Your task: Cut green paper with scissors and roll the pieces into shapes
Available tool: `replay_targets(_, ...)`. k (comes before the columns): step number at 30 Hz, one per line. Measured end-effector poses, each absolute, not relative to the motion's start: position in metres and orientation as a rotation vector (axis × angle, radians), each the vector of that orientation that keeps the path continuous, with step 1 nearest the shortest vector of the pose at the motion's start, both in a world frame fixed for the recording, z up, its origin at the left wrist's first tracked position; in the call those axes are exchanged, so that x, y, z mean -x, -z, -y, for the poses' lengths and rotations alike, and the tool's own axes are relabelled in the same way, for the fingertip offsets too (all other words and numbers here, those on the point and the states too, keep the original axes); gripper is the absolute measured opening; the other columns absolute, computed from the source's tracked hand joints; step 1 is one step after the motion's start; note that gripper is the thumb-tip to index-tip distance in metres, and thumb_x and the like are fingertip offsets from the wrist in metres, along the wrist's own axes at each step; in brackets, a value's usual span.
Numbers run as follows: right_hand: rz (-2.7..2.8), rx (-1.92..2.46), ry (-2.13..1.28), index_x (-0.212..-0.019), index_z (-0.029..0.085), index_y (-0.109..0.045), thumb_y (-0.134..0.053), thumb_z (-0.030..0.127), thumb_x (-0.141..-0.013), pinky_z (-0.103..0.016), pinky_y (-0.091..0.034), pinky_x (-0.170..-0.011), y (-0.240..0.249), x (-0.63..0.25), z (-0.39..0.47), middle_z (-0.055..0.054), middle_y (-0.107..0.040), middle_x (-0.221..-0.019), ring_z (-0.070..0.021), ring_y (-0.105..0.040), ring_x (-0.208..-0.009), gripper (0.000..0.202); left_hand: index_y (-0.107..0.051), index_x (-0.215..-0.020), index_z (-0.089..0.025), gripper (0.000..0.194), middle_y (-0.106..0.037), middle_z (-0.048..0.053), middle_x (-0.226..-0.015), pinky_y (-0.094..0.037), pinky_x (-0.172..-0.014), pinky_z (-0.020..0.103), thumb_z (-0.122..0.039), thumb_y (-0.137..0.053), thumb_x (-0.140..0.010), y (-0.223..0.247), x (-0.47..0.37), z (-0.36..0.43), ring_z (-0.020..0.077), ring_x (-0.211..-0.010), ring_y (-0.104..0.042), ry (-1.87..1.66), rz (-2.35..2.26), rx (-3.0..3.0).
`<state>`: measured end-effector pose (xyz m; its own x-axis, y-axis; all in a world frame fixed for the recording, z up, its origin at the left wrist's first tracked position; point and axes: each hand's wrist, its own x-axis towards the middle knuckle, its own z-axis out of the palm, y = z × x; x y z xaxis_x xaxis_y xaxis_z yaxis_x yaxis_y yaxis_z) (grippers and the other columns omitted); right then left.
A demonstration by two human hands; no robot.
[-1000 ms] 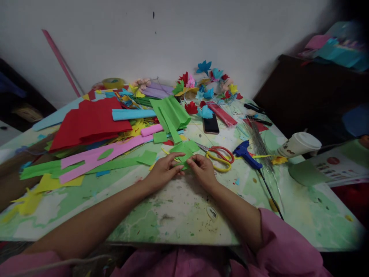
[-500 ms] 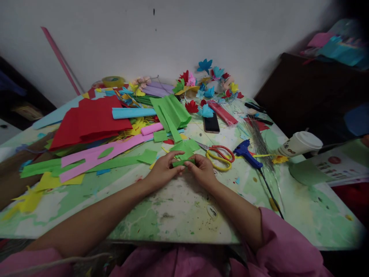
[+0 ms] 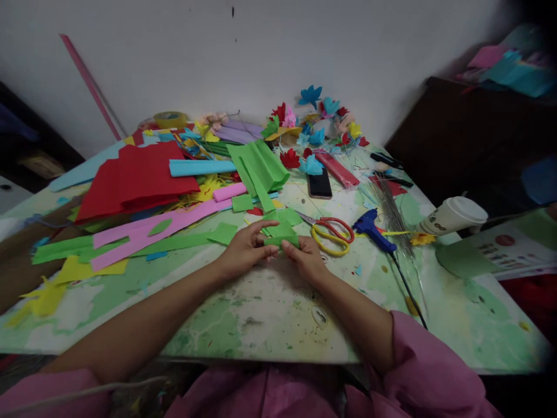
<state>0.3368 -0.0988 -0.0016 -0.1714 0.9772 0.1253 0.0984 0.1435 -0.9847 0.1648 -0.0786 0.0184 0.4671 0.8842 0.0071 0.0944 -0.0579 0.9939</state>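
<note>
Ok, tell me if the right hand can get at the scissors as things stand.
Probably yes: the scissors lie close beside the right hand, with nothing over their handles. Its fingers hold a green strip, though, so they may need to release that first.

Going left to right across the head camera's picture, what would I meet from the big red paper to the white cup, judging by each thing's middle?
Red paper → left hand → small green paper piece → right hand → scissors → blue glue gun → white cup.
</note>
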Motion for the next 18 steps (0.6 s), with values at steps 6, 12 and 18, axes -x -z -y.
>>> replay_targets(6,1.447,1.1,-1.118,-0.046,0.019,-0.041,-0.055,0.055,-0.075,-0.023,-0.023,-0.044,-0.001,-0.335,0.103,0.004,-0.036,-0.043,-0.0078,-0.03,-0.043,0.049,-0.046,-0.124,-0.015,0.057,-0.063,-0.001,-0.059,-0.047,-0.052,0.022,-0.028,-0.066,-0.072,-0.025,-0.163,0.078,0.0123,-0.052,-0.059,-0.817,-0.897,-1.53)
replay_targets(12,1.125,1.142,-0.855,-0.046,0.02,-0.038,-0.054,0.049,-0.079,-0.024,-0.027,-0.046,-0.01,-0.35,0.094,0.005,-0.034,-0.044,-0.0089,-0.031,-0.045,0.047,-0.051,-0.117,-0.014,0.055,-0.061,-0.002,-0.058,-0.043,-0.05,0.02,-0.031,-0.069,-0.068,-0.025,-0.153,0.06,0.0104,-0.051,-0.056,-1.035,-1.047,-1.403)
replay_targets(18,1.305,1.125,-0.984,-0.05,0.018,-0.046,-0.051,0.051,-0.081,-0.024,-0.03,-0.048,-0.005,-0.336,0.1,0.003,-0.042,-0.046,-0.0094,-0.037,-0.046,0.045,-0.055,-0.095,-0.013,0.042,-0.062,0.001,-0.068,-0.043,-0.056,0.022,-0.047,-0.064,-0.071,-0.015,-0.175,0.076,0.0108,-0.058,-0.055,-0.936,-0.856,-1.305)
